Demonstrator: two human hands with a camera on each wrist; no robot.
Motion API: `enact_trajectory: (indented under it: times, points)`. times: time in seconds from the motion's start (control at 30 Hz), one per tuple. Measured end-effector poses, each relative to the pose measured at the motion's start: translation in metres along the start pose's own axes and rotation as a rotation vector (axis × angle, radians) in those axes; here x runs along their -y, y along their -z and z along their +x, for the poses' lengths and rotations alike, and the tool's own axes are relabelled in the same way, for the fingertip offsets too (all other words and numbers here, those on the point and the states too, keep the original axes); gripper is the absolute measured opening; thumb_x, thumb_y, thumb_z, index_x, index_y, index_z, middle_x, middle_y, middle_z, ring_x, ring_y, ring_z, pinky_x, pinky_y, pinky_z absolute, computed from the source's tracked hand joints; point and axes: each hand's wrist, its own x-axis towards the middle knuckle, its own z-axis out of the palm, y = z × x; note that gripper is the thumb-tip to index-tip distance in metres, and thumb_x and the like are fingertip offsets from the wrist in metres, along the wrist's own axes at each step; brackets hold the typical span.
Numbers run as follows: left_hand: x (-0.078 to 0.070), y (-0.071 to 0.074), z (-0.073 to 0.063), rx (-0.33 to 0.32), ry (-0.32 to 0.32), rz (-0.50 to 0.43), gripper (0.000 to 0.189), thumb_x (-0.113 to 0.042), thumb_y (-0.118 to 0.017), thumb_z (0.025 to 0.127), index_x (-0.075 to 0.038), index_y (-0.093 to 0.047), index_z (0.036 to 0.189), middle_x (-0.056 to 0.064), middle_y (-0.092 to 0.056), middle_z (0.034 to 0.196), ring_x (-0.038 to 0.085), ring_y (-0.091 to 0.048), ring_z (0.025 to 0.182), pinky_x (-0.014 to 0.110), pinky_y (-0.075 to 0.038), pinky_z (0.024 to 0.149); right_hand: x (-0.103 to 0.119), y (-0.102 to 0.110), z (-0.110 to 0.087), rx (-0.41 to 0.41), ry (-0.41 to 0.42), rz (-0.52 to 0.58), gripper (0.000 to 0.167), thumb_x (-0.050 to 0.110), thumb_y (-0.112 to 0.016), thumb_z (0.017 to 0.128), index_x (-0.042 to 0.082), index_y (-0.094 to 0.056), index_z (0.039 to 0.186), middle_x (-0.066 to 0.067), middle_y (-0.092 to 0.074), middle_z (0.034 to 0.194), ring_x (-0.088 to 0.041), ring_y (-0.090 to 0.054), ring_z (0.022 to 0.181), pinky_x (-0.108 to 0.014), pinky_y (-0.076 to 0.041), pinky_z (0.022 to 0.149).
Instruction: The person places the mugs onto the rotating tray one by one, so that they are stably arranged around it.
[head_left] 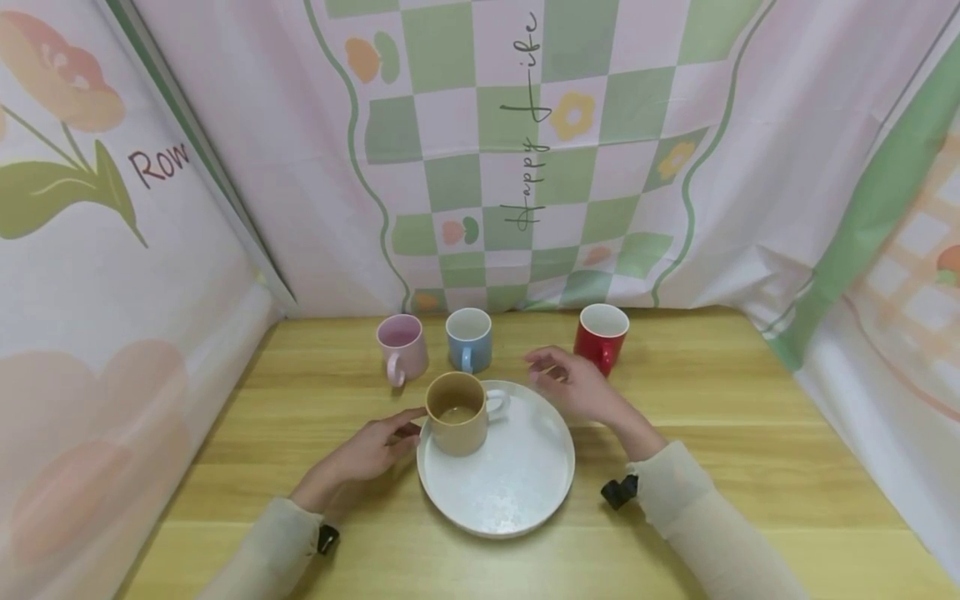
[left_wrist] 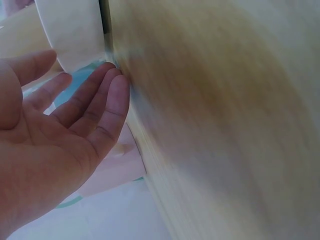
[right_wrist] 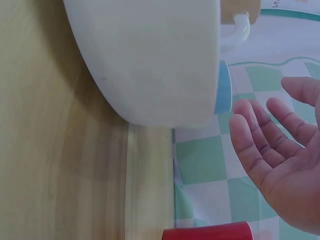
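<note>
Head view: I record the tan mug (head_left: 459,431) on the white tray (head_left: 510,483), between left hand (head_left: 373,450) and right hand (head_left: 577,387), both grips apart.

Soft, diffuse light with blurry tabletop (left_wrist: 215,125) in left-wrist view

There are four mugs (head_left: 457,429), one tray (head_left: 517,475), one table (head_left: 382,542).

White-handled tan mug (head_left: 459,432), upright, on round white tray (head_left: 517,483), toward its far left edge
</note>
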Motion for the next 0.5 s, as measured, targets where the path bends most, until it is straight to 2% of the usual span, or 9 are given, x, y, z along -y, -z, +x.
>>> enact_trajectory:
  times: [0.2,0.37,0.5]
  points:
    - [0.001,0.001,0.000,0.002,-0.002,-0.011,0.046,-0.016,-0.051,0.104,-0.011,-0.043,0.149,0.017,-0.069,0.123,0.032,-0.066,0.115,0.052,-0.054,0.101,-0.005,0.006,0.001,-0.020,0.019,0.016,0.030,0.017,-0.063,0.099,0.005,-0.062,0.127,-0.014,-0.072,0.113,-0.027,-0.069,0.103,-0.031,-0.058,0.088]
    - [0.001,0.001,0.000,0.000,0.016,-0.038,0.044,-0.015,-0.051,0.104,-0.012,-0.043,0.147,0.018,-0.068,0.124,0.033,-0.065,0.116,0.054,-0.051,0.103,-0.006,0.011,0.000,-0.042,0.002,0.039,0.030,0.017,-0.063,0.099,0.005,-0.062,0.126,-0.016,-0.072,0.112,-0.029,-0.070,0.100,-0.026,-0.059,0.081]
    - [0.000,0.001,0.000,0.002,0.012,-0.030,0.046,-0.015,-0.051,0.103,-0.011,-0.042,0.148,0.018,-0.068,0.124,0.033,-0.065,0.116,0.054,-0.051,0.104,-0.006,0.015,-0.002,-0.043,-0.023,0.075,0.030,0.016,-0.062,0.099,0.004,-0.062,0.127,-0.019,-0.070,0.113,-0.031,-0.069,0.097,-0.026,-0.061,0.077]
